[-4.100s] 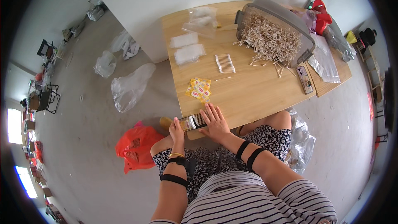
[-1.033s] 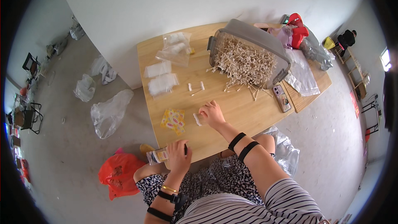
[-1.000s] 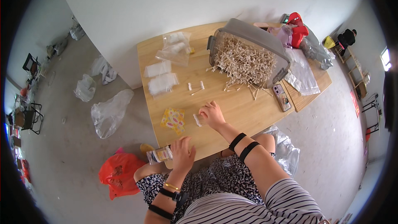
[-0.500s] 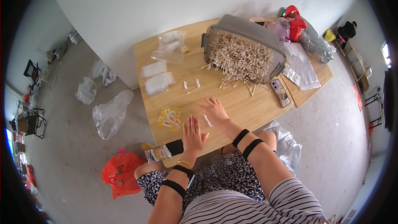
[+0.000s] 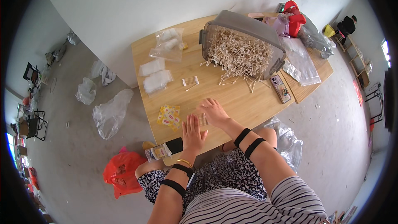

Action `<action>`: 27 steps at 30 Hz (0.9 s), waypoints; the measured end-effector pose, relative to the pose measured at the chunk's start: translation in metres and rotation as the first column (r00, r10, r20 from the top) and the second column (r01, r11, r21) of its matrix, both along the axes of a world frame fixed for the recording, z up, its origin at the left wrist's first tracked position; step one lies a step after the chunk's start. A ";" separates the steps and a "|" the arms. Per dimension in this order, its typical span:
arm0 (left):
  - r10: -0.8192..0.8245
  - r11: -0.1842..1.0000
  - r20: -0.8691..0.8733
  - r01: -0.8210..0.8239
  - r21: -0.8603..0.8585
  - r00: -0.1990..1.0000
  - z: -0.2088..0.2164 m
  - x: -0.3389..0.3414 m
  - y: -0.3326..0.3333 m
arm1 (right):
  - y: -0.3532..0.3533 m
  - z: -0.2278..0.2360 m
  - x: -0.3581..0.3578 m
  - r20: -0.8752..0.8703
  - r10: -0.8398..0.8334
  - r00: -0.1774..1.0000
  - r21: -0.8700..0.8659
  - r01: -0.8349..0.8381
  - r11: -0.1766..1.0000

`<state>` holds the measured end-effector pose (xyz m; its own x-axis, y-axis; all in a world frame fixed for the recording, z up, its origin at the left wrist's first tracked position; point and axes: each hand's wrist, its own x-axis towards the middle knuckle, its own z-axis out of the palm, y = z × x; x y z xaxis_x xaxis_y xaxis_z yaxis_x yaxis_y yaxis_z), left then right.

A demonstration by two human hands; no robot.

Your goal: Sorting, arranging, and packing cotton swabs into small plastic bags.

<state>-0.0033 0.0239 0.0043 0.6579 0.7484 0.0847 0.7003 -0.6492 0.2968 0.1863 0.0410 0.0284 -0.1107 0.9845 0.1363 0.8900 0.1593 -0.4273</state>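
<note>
A row of cotton swabs [image 5: 202, 119] lies on the wooden table [image 5: 244, 105] between my hands. My left hand [image 5: 192, 136] is laid out straight at the left end of the row, fingers extended and close together. From the right, my right hand [image 5: 214, 114] reaches over the other end of the row, its fingers a little bent and apart, hiding part of the swabs. I see nothing gripped in either hand. Left of them is a pile of yellow-and-white printed slips [image 5: 169, 116]. Farther off sits a smaller row of swabs [image 5: 190, 81], with one lying askew.
A tipped grey bin [image 5: 242, 20] spills a heap of cotton swabs [image 5: 238, 54]. Clear plastic bags [image 5: 157, 81] lie at the table's left, a phone [image 5: 280, 89] at its right. A red bag [image 5: 122, 174] rests on the floor. Far right, a person [image 5: 346, 25] sits.
My right hand has come down slightly over the right end of the swab row and covers more of it. My left hand stays nearly still. The view has shifted a little.
</note>
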 end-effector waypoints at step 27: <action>0.072 0.997 -0.065 -0.073 -0.022 0.995 -0.005 -0.011 0.002 | -0.063 -0.026 -0.044 0.178 -0.107 0.978 -0.001 0.109 0.994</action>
